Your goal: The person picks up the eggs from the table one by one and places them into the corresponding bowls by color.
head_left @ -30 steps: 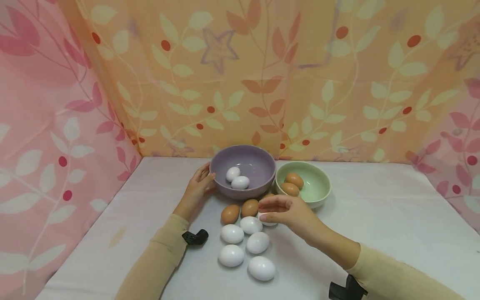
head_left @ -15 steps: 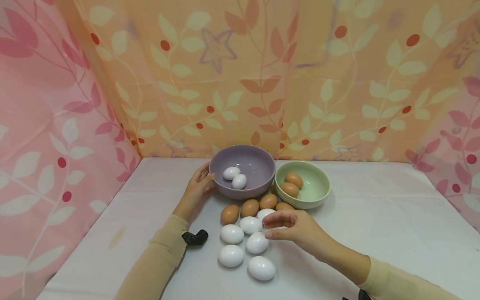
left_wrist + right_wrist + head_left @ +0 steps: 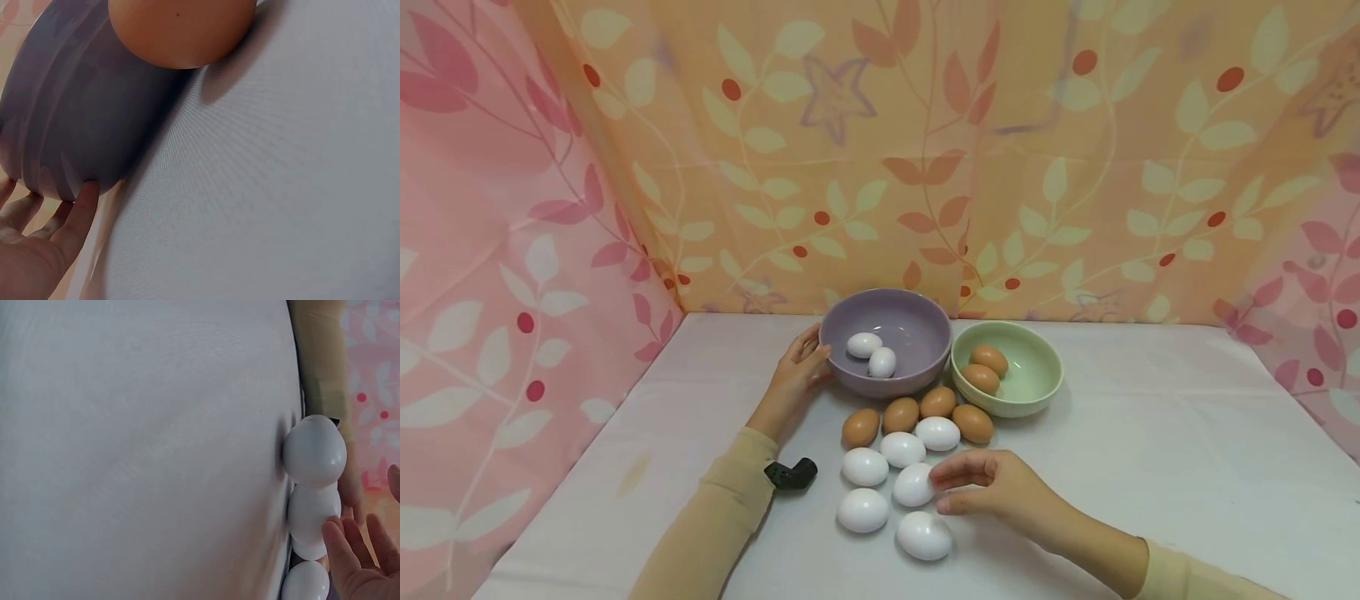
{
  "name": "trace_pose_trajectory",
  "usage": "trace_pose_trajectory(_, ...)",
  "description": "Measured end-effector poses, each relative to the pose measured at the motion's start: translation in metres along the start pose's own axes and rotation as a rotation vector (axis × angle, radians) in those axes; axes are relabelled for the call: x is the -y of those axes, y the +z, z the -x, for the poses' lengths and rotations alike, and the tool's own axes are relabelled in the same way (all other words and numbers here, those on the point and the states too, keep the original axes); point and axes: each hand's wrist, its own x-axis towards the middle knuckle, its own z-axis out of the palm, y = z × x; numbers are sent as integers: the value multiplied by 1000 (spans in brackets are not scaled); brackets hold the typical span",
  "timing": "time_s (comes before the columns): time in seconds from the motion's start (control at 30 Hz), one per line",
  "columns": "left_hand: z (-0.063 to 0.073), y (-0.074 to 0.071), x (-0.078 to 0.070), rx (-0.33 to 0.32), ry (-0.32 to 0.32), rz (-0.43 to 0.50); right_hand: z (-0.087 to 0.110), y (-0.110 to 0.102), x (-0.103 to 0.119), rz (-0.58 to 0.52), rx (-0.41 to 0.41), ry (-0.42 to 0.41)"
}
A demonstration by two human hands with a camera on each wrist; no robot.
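The white egg lies on the white cloth, just left of my right hand. My thumb and fingers stand apart and grip nothing; fingertip contact with the egg cannot be determined. Five other white eggs surround it. Beyond them lie four brown eggs. My left hand touches the left side of the purple bowl, fingers extended. This bowl contains two white eggs; the green bowl, on its right, contains two brown eggs.
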Motion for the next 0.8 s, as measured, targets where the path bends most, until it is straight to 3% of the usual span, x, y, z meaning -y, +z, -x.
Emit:
trace_pose_trajectory(0.43,0,-1,1,17,-5,38,6,5,-14,-6,38,50)
trace_pose_trajectory(0.8,-1,0,0,10,0,9,6,12,-21,5,66,12)
